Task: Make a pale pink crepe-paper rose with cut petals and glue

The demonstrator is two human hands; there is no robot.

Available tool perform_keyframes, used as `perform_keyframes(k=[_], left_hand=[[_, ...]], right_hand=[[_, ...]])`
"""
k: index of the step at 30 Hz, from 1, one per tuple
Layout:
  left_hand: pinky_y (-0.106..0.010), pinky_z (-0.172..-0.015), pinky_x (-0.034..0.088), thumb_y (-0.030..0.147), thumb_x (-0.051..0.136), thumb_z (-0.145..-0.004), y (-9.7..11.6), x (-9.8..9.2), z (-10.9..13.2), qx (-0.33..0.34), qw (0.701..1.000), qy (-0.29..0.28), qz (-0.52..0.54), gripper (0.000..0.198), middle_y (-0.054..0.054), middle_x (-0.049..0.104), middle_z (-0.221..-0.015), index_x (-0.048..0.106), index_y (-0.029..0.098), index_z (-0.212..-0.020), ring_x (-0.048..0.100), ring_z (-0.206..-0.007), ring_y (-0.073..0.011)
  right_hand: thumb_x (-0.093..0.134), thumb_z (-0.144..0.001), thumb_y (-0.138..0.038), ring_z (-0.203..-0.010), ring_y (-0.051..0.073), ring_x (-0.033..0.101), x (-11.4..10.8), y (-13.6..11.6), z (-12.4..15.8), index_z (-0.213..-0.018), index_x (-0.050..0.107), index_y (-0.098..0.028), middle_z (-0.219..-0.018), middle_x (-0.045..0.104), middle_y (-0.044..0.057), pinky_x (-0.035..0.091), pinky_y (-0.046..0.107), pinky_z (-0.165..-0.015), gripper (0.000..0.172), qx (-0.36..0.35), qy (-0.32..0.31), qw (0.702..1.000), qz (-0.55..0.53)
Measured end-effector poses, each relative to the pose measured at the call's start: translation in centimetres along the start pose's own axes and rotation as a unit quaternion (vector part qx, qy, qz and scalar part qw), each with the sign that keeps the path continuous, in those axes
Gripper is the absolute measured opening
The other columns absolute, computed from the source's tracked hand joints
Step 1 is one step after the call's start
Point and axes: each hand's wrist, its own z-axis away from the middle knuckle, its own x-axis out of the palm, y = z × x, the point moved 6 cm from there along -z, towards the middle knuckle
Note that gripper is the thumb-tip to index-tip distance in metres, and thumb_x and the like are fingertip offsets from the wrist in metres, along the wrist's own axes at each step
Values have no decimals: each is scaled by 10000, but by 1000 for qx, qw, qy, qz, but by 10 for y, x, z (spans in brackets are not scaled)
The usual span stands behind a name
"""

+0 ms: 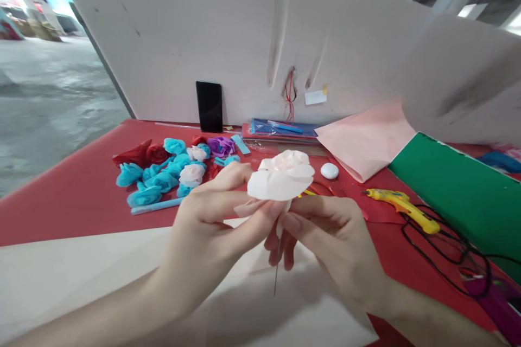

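A pale pink paper flower (280, 176) on a thin wire stem (275, 280) is held up in front of me, above a white sheet (228, 303). My left hand (220, 217) pinches the flower's base from the left, thumb and fingers closed under the petals. From the other side my right hand (329, 233) grips the same base at the top of the stem, fingers curled around it. The wire hangs down below the fingers. Part of the flower's base is hidden by my fingertips.
Finished blue flowers (163, 176), red and purple ones lie left on the red table (93, 195). A black phone (210, 107) leans on the white panel (183, 38). Right are pink paper (366, 138), a white egg-shaped object (329, 171), a yellow glue gun (401, 206) and a green board (459, 195).
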Motion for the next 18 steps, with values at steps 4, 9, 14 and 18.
perform_keyframes(k=[4, 9, 14, 18], left_hand=[[-268, -534, 437, 198, 598, -792, -2, -2, 0, -2, 999, 37, -29, 338, 37, 537, -535, 637, 259, -462, 515, -575, -137], [-230, -512, 417, 165, 648, -750, -3, -4, 2, -13, 999, 52, 0, 261, 54, 564, -609, 636, 273, -512, 520, -625, -127], [-260, -497, 371, 207, 672, -737, -11, -5, 1, -39, 997, 59, 8, 170, 32, 536, -622, 651, 259, -576, 472, -619, -134], [-273, -535, 388, 240, 667, -745, -15, -5, 0, -51, 997, 60, 19, 145, 28, 540, -615, 684, 275, -606, 486, -643, -147]], right_hand=[[588, -835, -270, -503, 75, 599, -2, -1, 2, -776, 723, -176, -595, 641, 6, 461, 147, -440, 175, -4, 36, 998, 43], [595, -816, -203, -504, 83, 605, -6, -4, 3, -739, 723, -175, -575, 643, -3, 474, 150, -444, 152, -49, 79, 992, 86], [616, -798, -202, -482, 86, 602, -7, -3, 3, -710, 705, -166, -553, 639, -9, 481, 162, -451, 130, -72, 108, 986, 107], [628, -782, -197, -483, 100, 616, -8, -2, 3, -716, 695, -163, -557, 651, -6, 493, 175, -451, 100, -73, 130, 982, 117]])
